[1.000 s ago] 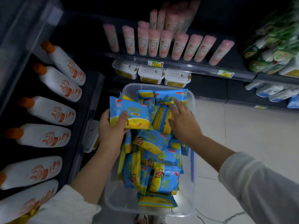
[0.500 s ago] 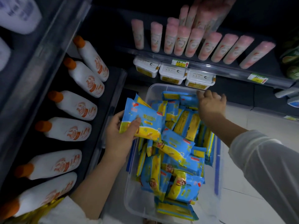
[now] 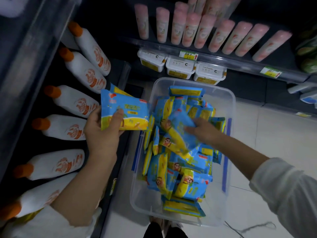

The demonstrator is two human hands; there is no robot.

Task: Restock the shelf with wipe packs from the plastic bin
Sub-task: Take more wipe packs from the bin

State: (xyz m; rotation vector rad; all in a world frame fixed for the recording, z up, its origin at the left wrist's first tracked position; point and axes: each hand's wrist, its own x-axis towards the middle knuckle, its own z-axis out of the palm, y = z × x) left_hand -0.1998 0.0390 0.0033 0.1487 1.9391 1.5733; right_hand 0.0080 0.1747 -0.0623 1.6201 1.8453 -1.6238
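Observation:
A clear plastic bin (image 3: 231,107) stands on the floor, holding several blue and yellow wipe packs. My left hand (image 3: 101,131) grips a small stack of wipe packs (image 3: 125,112) to the left of the bin, above the edge of the dark shelf (image 3: 118,169). My right hand (image 3: 205,130) is inside the bin and pinches another wipe pack (image 3: 180,133), which is tilted and partly lifted from the pile. Both sleeves are white.
White bottles with orange caps (image 3: 75,102) lie in a row on the left shelf. Pink tubes (image 3: 192,30) stand on the shelf ahead, with white tubs (image 3: 180,67) below them. Pale floor tiles (image 3: 274,134) lie right of the bin. My feet (image 3: 163,227) are below it.
My right hand came back from the bin's far rim to the middle of the pile and took hold of a pack. My left hand moved its packs further left, toward the shelf.

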